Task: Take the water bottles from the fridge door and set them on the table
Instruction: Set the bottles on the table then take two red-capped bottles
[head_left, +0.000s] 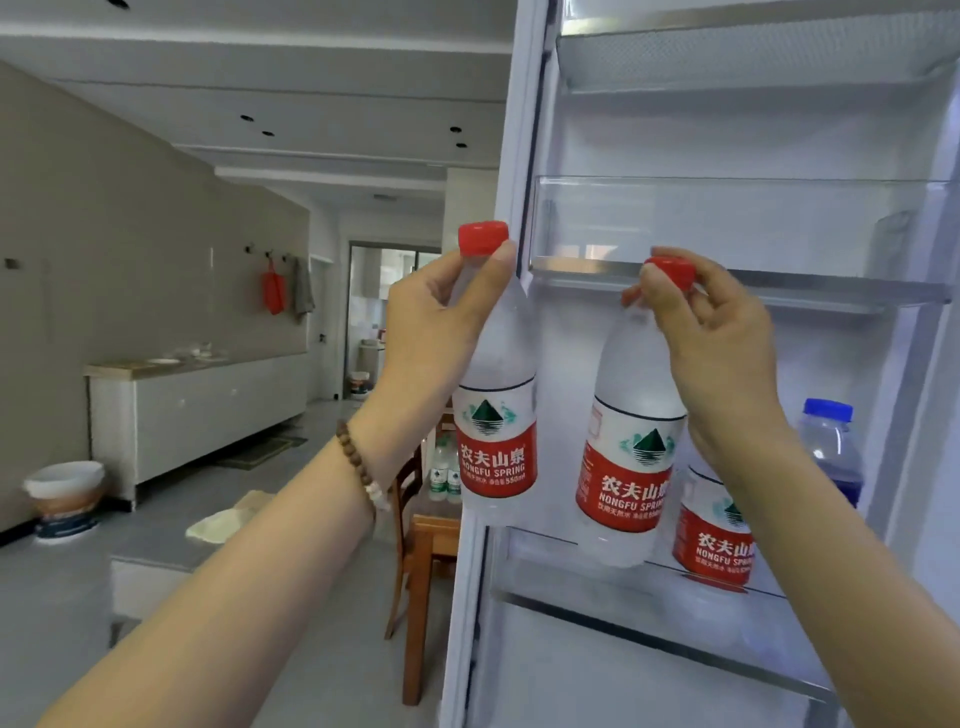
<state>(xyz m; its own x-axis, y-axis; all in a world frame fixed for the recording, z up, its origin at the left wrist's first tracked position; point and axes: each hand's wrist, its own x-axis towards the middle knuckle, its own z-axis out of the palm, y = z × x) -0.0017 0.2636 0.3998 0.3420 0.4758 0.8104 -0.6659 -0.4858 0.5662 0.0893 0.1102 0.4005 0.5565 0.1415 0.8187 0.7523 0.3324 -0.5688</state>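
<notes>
Left of the open fridge door (675, 145) lie a grey floor, a white cabinet (197, 410) and a wooden table (431, 545), whose small bottles (445, 478) are partly hidden by the door's edge. The left hand (441, 306) pinches the first bottle (498, 415) by its neck at the door's left edge. The right hand (717, 332) pinches the second bottle (634, 441) by its red cap over the door's lower shelf (649, 618), where a third bottle (711, 540) stands half behind the right forearm; labels read "NONGFU SPRING".

Single view, head-worn wide-angle camera. It faces forward, roughly level, close to the open fridge door (649, 140), whose inner side fills the right half. The left half looks past the door's edge down a long room to a white cabinet (208, 410), with ceiling (311, 67) above.
</notes>
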